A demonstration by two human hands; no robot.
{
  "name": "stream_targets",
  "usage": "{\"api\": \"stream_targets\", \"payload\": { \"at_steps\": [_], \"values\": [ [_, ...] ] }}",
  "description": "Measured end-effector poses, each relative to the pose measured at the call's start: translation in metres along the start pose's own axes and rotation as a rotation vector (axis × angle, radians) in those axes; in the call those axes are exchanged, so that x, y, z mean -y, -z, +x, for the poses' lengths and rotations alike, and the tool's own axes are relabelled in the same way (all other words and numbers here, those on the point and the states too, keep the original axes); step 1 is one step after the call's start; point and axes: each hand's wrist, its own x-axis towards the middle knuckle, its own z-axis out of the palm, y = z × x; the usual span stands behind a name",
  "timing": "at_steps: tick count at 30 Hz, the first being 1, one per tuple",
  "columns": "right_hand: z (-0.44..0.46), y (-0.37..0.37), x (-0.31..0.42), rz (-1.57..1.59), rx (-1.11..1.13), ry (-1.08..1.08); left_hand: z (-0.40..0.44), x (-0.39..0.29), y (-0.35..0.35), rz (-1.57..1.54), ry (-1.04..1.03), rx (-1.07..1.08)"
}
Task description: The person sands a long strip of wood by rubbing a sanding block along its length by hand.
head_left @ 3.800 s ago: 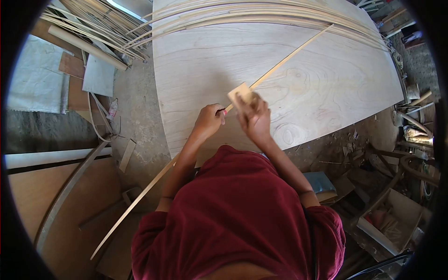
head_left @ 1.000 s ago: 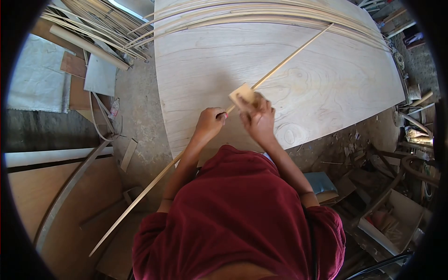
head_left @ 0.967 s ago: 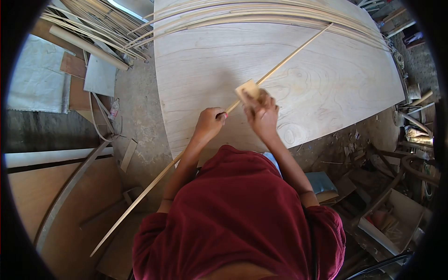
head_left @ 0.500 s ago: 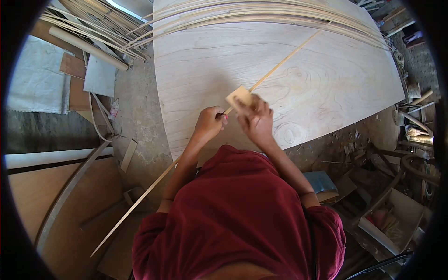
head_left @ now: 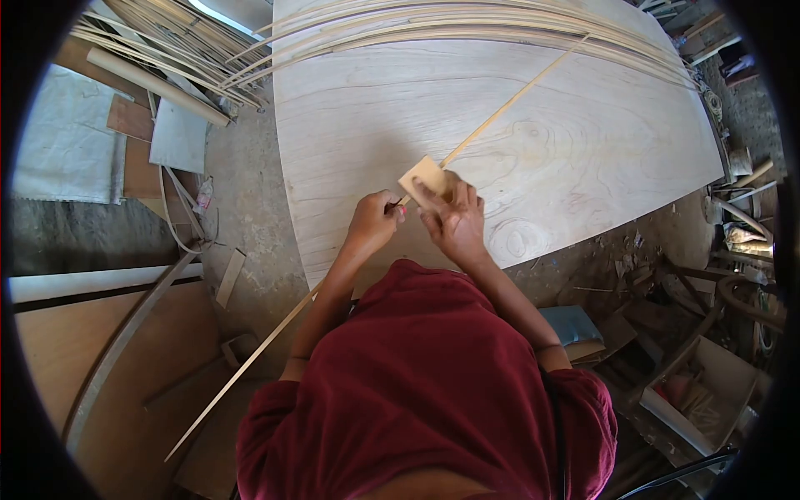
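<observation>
A long, thin wooden strip runs diagonally from the far side of the board, past my hands and down to the lower left. My left hand is closed around the strip near its middle; a small dark and pink detail shows at its fingertips, too small to name. Just beyond it, my right hand grips a flat, tan rectangular piece that lies against the strip. One finger rests across the face of this piece. Its underside is hidden, so I cannot tell whether it is sandpaper or a block.
A large pale plywood board lies in front of me. Many thin strips cross its far end, with more strips stacked at the upper left. A curved grey piece leans at left; an open box sits at lower right.
My right hand and the tan piece have shifted slightly toward me and to the left along the strip. The left hand stays nearly still, while the strip has moved very little.
</observation>
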Motion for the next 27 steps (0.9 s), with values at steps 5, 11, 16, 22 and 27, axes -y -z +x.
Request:
{"api": "stream_targets", "payload": {
  "at_steps": [5, 11, 16, 22, 27],
  "values": [
    [0.024, -0.002, -0.051, -0.127, -0.08, -0.216, -0.002, -0.006, -0.002, 0.01, 0.031, 0.015],
    [0.01, -0.006, -0.023, -0.11, -0.084, -0.141, 0.003, -0.006, -0.002, -0.007, 0.032, -0.016],
    [0.006, 0.006, -0.002, -0.046, 0.066, 0.006, 0.003, 0.002, 0.0, -0.004, -0.043, -0.013],
    [0.03, -0.002, -0.057, -0.211, -0.058, -0.237, 0.0, -0.005, -0.002, -0.1, 0.083, 0.047],
    [0.012, -0.003, -0.022, -0.166, -0.05, -0.148, 0.008, 0.006, -0.005, -0.253, 0.105, 0.067]
  ]
}}
